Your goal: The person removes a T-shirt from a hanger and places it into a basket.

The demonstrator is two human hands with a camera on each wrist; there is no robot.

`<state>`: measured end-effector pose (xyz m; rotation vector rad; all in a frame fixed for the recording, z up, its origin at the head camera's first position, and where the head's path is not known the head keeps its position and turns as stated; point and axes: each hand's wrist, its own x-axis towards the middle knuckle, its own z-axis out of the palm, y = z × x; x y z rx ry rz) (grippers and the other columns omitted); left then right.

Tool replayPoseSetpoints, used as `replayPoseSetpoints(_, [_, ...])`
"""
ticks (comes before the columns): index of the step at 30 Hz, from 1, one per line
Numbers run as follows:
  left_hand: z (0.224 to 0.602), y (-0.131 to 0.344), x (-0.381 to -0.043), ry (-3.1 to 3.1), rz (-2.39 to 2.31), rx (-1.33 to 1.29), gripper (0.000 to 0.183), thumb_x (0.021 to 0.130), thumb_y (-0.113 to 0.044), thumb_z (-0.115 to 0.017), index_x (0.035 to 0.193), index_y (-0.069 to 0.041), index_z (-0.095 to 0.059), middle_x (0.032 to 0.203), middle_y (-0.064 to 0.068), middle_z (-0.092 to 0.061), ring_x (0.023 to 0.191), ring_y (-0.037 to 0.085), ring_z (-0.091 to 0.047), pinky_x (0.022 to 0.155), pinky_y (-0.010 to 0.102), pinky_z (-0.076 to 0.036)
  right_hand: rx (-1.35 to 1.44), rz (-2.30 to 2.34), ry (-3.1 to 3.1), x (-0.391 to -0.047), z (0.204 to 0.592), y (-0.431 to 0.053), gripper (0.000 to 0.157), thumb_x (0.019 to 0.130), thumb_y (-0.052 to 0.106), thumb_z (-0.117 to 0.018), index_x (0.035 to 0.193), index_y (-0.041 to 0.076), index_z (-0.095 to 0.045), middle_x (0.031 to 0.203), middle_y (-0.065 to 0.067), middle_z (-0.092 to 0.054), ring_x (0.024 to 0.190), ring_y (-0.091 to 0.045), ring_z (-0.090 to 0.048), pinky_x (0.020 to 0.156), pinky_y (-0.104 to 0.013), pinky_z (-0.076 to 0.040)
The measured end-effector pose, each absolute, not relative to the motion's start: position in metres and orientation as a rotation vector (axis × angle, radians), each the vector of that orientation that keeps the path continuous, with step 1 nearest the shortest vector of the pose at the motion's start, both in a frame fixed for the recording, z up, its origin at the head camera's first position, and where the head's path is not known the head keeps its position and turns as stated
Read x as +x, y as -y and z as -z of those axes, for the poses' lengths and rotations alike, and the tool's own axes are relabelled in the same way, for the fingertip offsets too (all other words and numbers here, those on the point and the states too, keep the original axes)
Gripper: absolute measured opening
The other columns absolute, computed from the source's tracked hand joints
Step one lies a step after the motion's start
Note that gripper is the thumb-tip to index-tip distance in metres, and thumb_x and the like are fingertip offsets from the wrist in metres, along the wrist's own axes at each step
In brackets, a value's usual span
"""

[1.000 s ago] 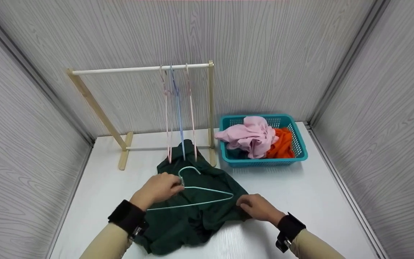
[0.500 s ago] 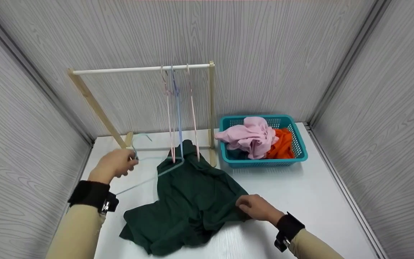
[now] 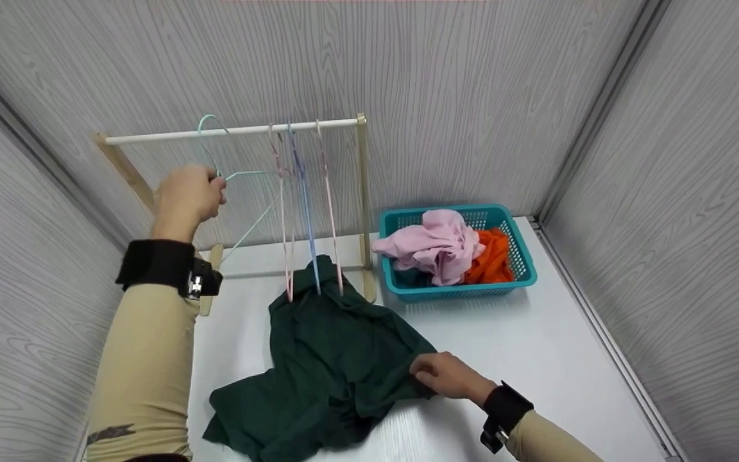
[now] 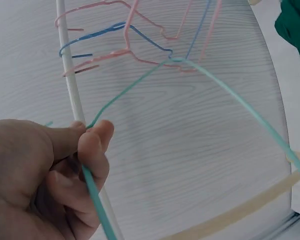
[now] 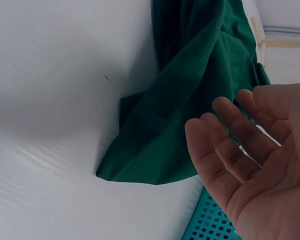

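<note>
In the head view my left hand [image 3: 188, 192] is raised at the rack's left part and pinches a mint-green clothes hanger [image 3: 251, 172] just under its hook. That hook is at the white rail [image 3: 151, 136]; whether it bears on the rail I cannot tell. The left wrist view shows thumb and fingers curled round the hanger's wire [image 4: 121, 95]. My right hand [image 3: 450, 375] is over the right edge of a dark green garment [image 3: 324, 359] spread on the table. In the right wrist view its fingers [image 5: 212, 160] are loosely bent, with nothing held, beside the green cloth [image 5: 165, 135].
Pink and blue hangers [image 3: 305, 205] hang on the rail's right half, their lower ends in front of the garment's top. A teal basket [image 3: 459, 292] at the back right holds a pink cloth [image 3: 437, 244] and an orange cloth [image 3: 491, 256]. Grey panels surround the white table [image 3: 536, 359].
My left hand has lifted the mint-green hanger off the garment, leftward and up to the rail. The garment's left part has come into sight. My right hand has stayed by the garment's edge.
</note>
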<state>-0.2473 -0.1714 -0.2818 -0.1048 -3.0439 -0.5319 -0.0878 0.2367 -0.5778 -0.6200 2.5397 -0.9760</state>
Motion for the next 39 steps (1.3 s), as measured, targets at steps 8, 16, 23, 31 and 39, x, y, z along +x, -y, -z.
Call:
replayPoseSetpoints(8, [0.307, 0.158, -0.269, 2.967, 0.570, 0.104, 0.035, 0.103, -0.024, -0.044, 0.102, 0.002, -0.067, 0.100, 0.026, -0.067, 0.084, 0.040, -0.063, 0.056, 0.039, -0.045, -0.611, 0.985, -2.475, -0.089, 0.586, -0.225, 0.020, 0.099, 0.017, -0.055, 0.109, 0.007, -0.068, 0.105, -0.003, -0.070, 0.095, -0.015, -0.063, 0.082, -0.032, -0.052])
replayPoseSetpoints(16, [0.324, 0.157, -0.275, 2.932, 0.641, 0.104, 0.034, 0.102, -0.021, -0.043, 0.106, 0.005, -0.065, 0.108, 0.030, -0.065, 0.099, 0.047, -0.062, 0.073, 0.052, -0.051, -0.629, 0.935, -2.484, -0.088, 0.597, -0.219, 0.018, 0.098, 0.015, -0.056, 0.108, 0.008, -0.069, 0.105, -0.003, -0.070, 0.096, -0.014, -0.064, 0.082, -0.029, -0.052])
replayPoseSetpoints(23, [0.312, 0.157, -0.278, 2.881, 0.659, 0.093, 0.036, 0.104, -0.023, -0.041, 0.110, 0.001, -0.067, 0.104, 0.024, -0.068, 0.095, 0.043, -0.063, 0.072, 0.049, -0.049, -0.632, 0.922, -2.492, -0.091, 0.599, -0.213, 0.017, 0.097, 0.014, -0.056, 0.108, 0.008, -0.068, 0.105, -0.004, -0.070, 0.096, -0.014, -0.064, 0.083, -0.029, -0.052])
replayPoseSetpoints(31, [0.323, 0.148, -0.289, 2.969, 0.564, 0.140, 0.032, 0.101, -0.019, -0.046, 0.115, 0.002, -0.067, 0.116, 0.029, -0.065, 0.104, 0.049, -0.061, 0.078, 0.055, -0.052, -0.595, 0.938, -2.543, -0.093, 0.603, -0.206, 0.014, 0.097, 0.015, -0.057, 0.102, 0.010, -0.069, 0.100, -0.001, -0.070, 0.092, -0.012, -0.064, 0.081, -0.030, -0.052])
replayPoseSetpoints(39, [0.331, 0.149, -0.286, 3.028, 0.597, -0.009, 0.039, 0.101, -0.023, -0.043, 0.128, -0.004, -0.061, 0.127, 0.023, -0.062, 0.108, 0.045, -0.061, 0.079, 0.053, -0.051, -0.446, 0.827, -2.816, -0.102, 0.598, -0.201, 0.004, 0.092, 0.016, -0.064, 0.090, 0.013, -0.062, 0.087, 0.000, -0.060, 0.078, -0.013, -0.056, 0.067, -0.030, -0.046])
